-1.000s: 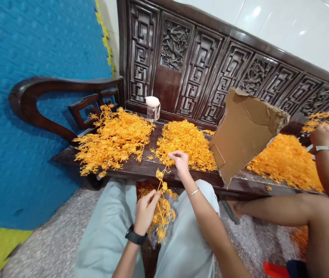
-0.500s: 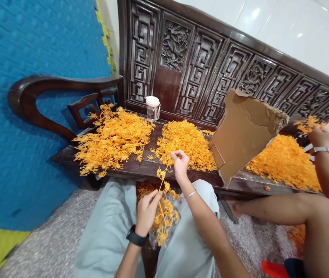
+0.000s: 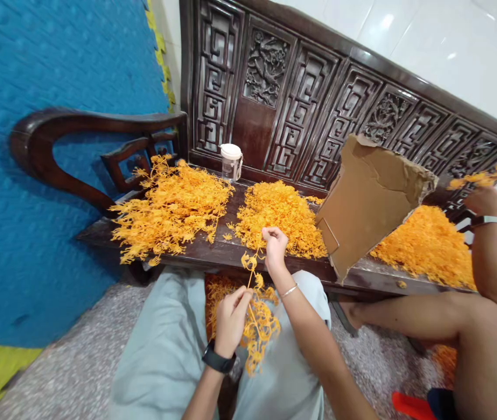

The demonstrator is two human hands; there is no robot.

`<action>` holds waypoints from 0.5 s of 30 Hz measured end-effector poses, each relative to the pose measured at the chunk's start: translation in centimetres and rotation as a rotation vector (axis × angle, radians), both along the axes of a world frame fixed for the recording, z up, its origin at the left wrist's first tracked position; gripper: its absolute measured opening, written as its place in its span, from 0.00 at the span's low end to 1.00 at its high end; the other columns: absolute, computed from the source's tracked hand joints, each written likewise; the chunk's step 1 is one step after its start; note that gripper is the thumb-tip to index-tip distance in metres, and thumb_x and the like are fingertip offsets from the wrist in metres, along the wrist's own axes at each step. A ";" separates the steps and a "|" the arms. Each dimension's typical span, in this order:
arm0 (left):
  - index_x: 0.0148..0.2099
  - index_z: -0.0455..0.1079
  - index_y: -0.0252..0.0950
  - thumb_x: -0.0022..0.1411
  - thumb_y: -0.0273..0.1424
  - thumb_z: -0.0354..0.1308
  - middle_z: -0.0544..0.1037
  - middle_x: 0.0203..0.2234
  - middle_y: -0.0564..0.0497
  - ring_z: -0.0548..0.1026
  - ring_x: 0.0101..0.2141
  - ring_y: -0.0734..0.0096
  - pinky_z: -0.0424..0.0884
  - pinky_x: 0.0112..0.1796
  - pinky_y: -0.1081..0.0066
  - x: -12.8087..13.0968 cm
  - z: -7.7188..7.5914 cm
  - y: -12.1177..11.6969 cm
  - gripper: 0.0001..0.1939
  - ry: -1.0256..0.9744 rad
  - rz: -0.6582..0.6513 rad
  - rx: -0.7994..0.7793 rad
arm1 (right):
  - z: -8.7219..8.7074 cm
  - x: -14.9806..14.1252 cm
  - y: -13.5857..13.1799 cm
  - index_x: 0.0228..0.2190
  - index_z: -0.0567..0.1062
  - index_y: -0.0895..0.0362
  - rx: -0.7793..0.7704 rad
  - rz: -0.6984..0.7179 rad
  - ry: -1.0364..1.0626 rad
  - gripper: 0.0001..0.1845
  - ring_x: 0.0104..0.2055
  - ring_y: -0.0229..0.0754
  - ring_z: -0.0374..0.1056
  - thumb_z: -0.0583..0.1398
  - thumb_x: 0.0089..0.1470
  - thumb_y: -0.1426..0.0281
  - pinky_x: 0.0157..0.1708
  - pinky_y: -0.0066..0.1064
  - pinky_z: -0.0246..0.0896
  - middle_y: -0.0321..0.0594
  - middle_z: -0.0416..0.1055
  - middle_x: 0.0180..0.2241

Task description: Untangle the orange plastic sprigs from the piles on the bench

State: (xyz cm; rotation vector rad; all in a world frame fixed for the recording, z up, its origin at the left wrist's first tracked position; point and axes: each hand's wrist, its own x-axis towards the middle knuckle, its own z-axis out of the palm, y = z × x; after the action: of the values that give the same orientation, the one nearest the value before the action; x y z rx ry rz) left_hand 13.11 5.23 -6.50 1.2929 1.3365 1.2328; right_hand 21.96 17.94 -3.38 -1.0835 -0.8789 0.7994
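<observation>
My left hand (image 3: 231, 321), with a black watch on its wrist, pinches the thin stem of an orange plastic flower branch (image 3: 262, 329). Curly orange sprigs hang from the stem below the fingers and stick out above them. My right hand (image 3: 276, 248), wearing a silver bracelet, is closed in a pinch just above the tip of the branch; what sits between its fingertips is too small to tell. Behind it, a pile of small orange pieces (image 3: 279, 210) lies on the dark wooden bench (image 3: 213, 255). To the left rests a heap of orange branches (image 3: 172, 210).
A lidded clear cup (image 3: 231, 163) stands near the bench back. A cardboard piece (image 3: 371, 198) stands upright between the middle pile and another orange pile (image 3: 427, 248). At far right, a co-worker's hand (image 3: 487, 201) holds orange sprigs. More orange pieces (image 3: 216, 297) lie between my knees.
My left hand and the branch have shifted slightly right and stay below my right hand, which moved a little right. The co-worker's hand at far right has moved slightly.
</observation>
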 end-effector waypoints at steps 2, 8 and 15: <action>0.18 0.49 0.37 0.54 0.39 0.46 0.51 0.13 0.58 0.53 0.18 0.76 0.50 0.21 0.74 0.3 0.1 -0.3 0.17 -0.007 0.010 0.007 | 0.1 0.2 0.2 0.15 0.66 0.61 0.012 -0.006 0.006 0.09 0.21 0.31 0.55 0.59 0.34 0.68 0.24 0.25 0.51 0.31 0.60 0.16; 0.15 0.47 0.37 0.52 0.34 0.45 0.55 0.12 0.55 0.58 0.20 0.73 0.53 0.24 0.74 1.4 0.1 -3.0 0.17 0.049 -0.070 0.058 | 1.9 5.1 3.6 0.21 0.67 0.61 0.052 -0.302 0.202 0.10 0.22 0.30 0.57 0.59 0.36 0.67 0.28 0.26 0.54 0.32 0.62 0.19; 0.16 0.48 0.37 0.51 0.36 0.44 0.55 0.12 0.56 0.57 0.19 0.73 0.52 0.22 0.73 2.1 0.4 -2.4 0.16 0.040 -0.083 0.047 | 1.9 8.0 4.2 0.25 0.71 0.63 0.084 -0.212 0.060 0.15 0.24 0.32 0.58 0.61 0.33 0.65 0.25 0.25 0.54 0.37 0.67 0.23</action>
State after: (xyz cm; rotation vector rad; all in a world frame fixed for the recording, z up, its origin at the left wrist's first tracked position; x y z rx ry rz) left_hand 15.19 2.80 -6.13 1.3986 1.2751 1.1928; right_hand 29.99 22.16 -1.47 -1.0539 -0.7272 0.6100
